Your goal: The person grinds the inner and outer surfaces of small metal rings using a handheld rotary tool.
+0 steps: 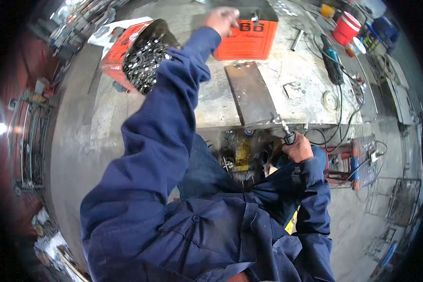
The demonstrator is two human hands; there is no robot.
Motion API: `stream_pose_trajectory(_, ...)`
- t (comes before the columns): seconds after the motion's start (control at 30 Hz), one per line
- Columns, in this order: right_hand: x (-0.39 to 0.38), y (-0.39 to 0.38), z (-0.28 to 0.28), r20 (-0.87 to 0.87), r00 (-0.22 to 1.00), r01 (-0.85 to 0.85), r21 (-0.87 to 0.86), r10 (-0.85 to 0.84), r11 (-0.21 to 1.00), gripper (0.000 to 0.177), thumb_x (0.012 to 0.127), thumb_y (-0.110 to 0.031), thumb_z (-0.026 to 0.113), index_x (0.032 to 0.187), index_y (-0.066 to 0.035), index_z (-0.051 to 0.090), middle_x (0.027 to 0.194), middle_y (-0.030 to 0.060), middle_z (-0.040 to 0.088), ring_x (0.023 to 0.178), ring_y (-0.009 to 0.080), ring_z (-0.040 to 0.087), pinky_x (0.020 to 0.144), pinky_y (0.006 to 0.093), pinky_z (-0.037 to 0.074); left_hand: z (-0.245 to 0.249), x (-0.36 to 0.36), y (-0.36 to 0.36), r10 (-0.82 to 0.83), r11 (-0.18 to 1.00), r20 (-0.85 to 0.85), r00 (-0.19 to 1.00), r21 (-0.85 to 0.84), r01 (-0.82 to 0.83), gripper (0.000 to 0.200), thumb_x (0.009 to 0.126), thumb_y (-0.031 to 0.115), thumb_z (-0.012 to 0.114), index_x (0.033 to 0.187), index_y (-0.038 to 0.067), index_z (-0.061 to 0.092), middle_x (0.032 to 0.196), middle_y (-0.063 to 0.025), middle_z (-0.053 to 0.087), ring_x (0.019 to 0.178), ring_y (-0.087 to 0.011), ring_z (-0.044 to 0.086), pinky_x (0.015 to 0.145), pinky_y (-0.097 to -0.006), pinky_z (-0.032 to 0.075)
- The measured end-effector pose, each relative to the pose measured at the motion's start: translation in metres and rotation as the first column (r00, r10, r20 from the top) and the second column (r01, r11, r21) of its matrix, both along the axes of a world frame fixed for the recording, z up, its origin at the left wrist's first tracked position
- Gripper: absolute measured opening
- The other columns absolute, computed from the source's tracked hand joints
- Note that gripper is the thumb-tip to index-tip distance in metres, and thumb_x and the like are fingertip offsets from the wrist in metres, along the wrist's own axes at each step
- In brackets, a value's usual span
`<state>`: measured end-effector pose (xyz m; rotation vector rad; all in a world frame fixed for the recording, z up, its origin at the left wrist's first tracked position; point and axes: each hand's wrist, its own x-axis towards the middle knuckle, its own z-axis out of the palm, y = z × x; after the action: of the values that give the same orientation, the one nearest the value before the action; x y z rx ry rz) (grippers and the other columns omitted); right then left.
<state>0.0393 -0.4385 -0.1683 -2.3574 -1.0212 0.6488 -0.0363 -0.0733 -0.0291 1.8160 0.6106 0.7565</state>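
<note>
My left hand (222, 20) is at the top left rim of an upright orange metal can (246, 44); motion smears its fingers, and whether they hold anything is unclear. Left of that arm, a tipped orange can (115, 63) lies open, full of small shiny metal pieces (148, 61). At the front edge of the table, my right hand (300, 149) is closed around a tool with a black ribbed collar (290, 138) and a metal tip pointing up. The tip is beside the near right corner of a flat dark metal plate (251, 94) on the table.
On the worn table (211, 101) are a metal tube (296, 40), a dark teal power tool (332, 61) with black cables and a pale ring (330, 100). A red and white jug (347, 28) stands at the back right. Red metal framework (340, 164) is at the lower right.
</note>
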Motion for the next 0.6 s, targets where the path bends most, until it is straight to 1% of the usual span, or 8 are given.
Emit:
stream_pose_trajectory(0.07, 0.001, -0.001, -0.004, 0.014, 1.000, 0.004, 0.080, -0.005, 0.997, 0.035, 0.062, -0.019, 0.075, 0.088, -0.001, 0.060, 0.079, 0.0223, 0.063, 0.080, 0.0357, 0.063, 0.070, 0.0390, 0.048, 0.011, -0.023, 0.024, 0.137, 0.988, 0.023, 0.990, 0.071, -0.138, 0.031, 0.086, 0.034, 0.058, 0.094, 0.004, 0.063, 0.069, -0.0051, 0.063, 0.055, -0.0133, 0.056, 0.053, -0.0291, 0.047)
stream_pose_trajectory(0.17, 0.008, -0.004, -0.015, -0.055, 0.998, 0.003, 0.070, 0.000, 0.998, 0.032, 0.064, -0.017, 0.073, 0.085, 0.003, 0.060, 0.078, 0.0215, 0.064, 0.076, 0.0337, 0.063, 0.069, 0.0373, 0.049, -0.019, -0.083, 0.050, 0.177, 0.983, 0.084, 0.981, 0.030, -0.180, 0.025, 0.087, 0.028, 0.057, 0.079, 0.005, 0.060, 0.061, -0.0041, 0.058, 0.047, -0.0124, 0.050, 0.046, -0.0293, 0.040)
stream_pose_trajectory(0.23, 0.020, -0.007, -0.034, -0.076, 0.997, -0.008, 0.042, 0.011, 0.999, 0.032, 0.063, -0.017, 0.074, 0.084, 0.004, 0.060, 0.077, 0.0217, 0.064, 0.073, 0.0339, 0.063, 0.068, 0.0379, 0.049, -0.050, -0.129, 0.047, 0.307, 0.905, -0.167, 0.937, 0.355, -0.233, 0.029, 0.084, 0.037, 0.061, 0.092, 0.009, 0.065, 0.068, 0.0011, 0.061, 0.055, -0.0087, 0.053, 0.049, -0.0253, 0.043)
stream_pose_trajectory(0.3, 0.019, -0.003, -0.023, -0.078, 0.997, -0.027, 0.012, 0.028, 1.000, 0.032, 0.063, -0.017, 0.073, 0.083, 0.004, 0.059, 0.075, 0.0221, 0.063, 0.073, 0.0339, 0.063, 0.068, 0.0373, 0.049, -0.088, -0.167, 0.041, 0.440, 0.799, -0.305, 0.844, 0.562, -0.213, 0.030, 0.080, 0.037, 0.065, 0.086, 0.008, 0.067, 0.071, -0.0044, 0.064, 0.062, -0.0145, 0.059, 0.057, -0.0276, 0.046)
stream_pose_trajectory(0.37, 0.026, -0.005, -0.024, -0.145, 0.989, -0.030, 0.023, 0.034, 0.999, 0.032, 0.063, -0.017, 0.073, 0.082, 0.005, 0.059, 0.074, 0.0228, 0.063, 0.073, 0.0340, 0.063, 0.067, 0.0375, 0.048, -0.135, -0.200, 0.038, 0.491, 0.793, -0.394, 0.777, 0.571, -0.212, 0.029, 0.075, 0.034, 0.068, 0.086, 0.007, 0.067, 0.076, -0.0105, 0.066, 0.069, -0.0214, 0.063, 0.065, -0.0312, 0.049)
stream_pose_trajectory(0.43, 0.021, -0.002, -0.008, -0.139, 0.989, -0.057, 0.016, 0.058, 0.998, 0.032, 0.063, -0.016, 0.072, 0.083, 0.005, 0.058, 0.072, 0.0196, 0.063, 0.068, 0.0290, 0.062, 0.065, 0.0359, 0.048, -0.173, -0.223, 0.029, 0.409, 0.840, -0.498, 0.765, 0.533, -0.102, 0.026, 0.074, 0.037, 0.064, 0.086, 0.013, 0.066, 0.081, -0.0138, 0.065, 0.077, -0.0306, 0.063, 0.068, -0.0402, 0.049)
stream_pose_trajectory(0.53, 0.024, -0.001, -0.008, -0.269, 0.963, -0.011, 0.051, 0.025, 0.999, 0.034, 0.064, -0.017, 0.073, 0.086, 0.004, 0.057, 0.069, 0.0116, 0.059, 0.063, 0.0183, 0.053, 0.063, 0.0316, 0.046, -0.173, -0.235, -0.010, 0.352, 0.852, -0.661, 0.663, 0.519, 0.065, 0.022, 0.075, 0.031, 0.063, 0.089, 0.015, 0.066, 0.088, -0.0118, 0.066, 0.081, -0.0302, 0.063, 0.070, -0.0386, 0.049)
stream_pose_trajectory(0.6, 0.021, -0.001, -0.008, -0.344, 0.939, 0.008, 0.063, 0.014, 0.998, 0.034, 0.064, -0.016, 0.072, 0.087, 0.004, 0.057, 0.071, 0.0134, 0.060, 0.064, 0.0212, 0.056, 0.064, 0.0324, 0.046, -0.224, -0.244, 0.011, 0.397, 0.795, -0.567, 0.722, 0.606, 0.039, 0.021, 0.076, 0.029, 0.063, 0.090, 0.014, 0.065, 0.089, -0.0103, 0.066, 0.081, -0.0285, 0.063, 0.071, -0.0384, 0.049)
